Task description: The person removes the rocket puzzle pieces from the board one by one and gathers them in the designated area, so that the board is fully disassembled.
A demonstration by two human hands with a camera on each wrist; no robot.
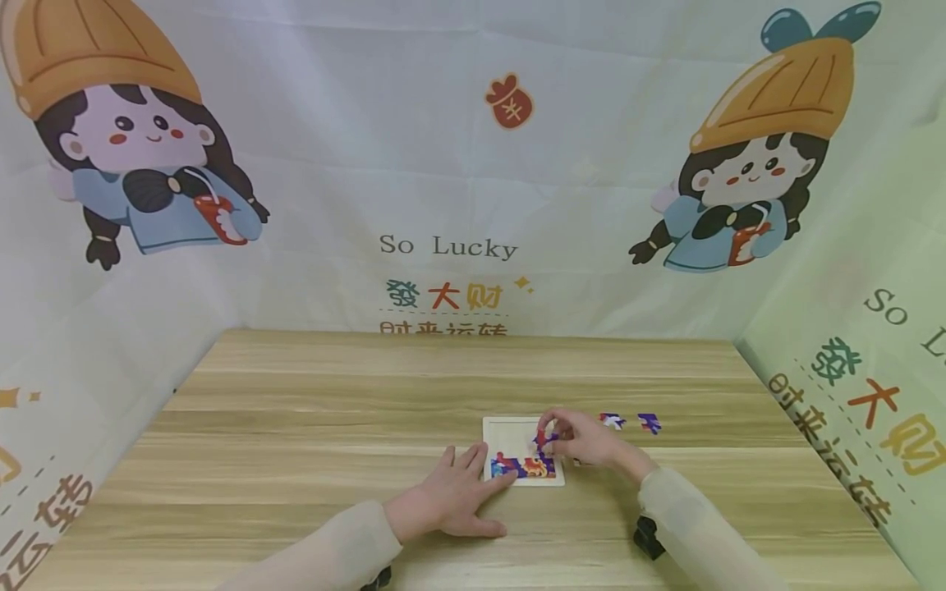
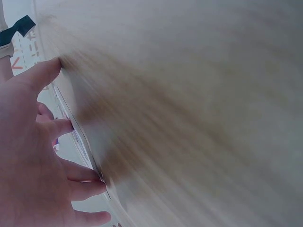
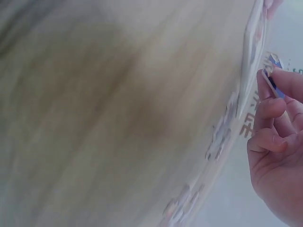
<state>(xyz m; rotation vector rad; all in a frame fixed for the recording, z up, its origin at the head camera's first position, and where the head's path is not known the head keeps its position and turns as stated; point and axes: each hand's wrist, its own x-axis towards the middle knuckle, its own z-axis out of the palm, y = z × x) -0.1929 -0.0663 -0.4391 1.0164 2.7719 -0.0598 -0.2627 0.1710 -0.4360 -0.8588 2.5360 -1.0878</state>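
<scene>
A white puzzle tray (image 1: 508,432) lies on the table, with joined colourful pieces (image 1: 528,468) along its near side. My left hand (image 1: 460,492) rests with spread fingers at the tray's near left corner, one finger reaching over the pieces. In the left wrist view its fingertips (image 2: 97,188) touch the tray's edge. My right hand (image 1: 584,437) pinches a purple and red puzzle piece (image 1: 543,443) between thumb and fingers, above the tray's right side. The right wrist view shows that piece edge-on, held up off the table.
Two loose puzzle pieces (image 1: 612,421) (image 1: 649,423) lie right of the tray, and another is partly hidden beneath the right hand. The wooden table (image 1: 332,394) is bounded by a printed cloth backdrop (image 1: 443,164) behind and on both sides.
</scene>
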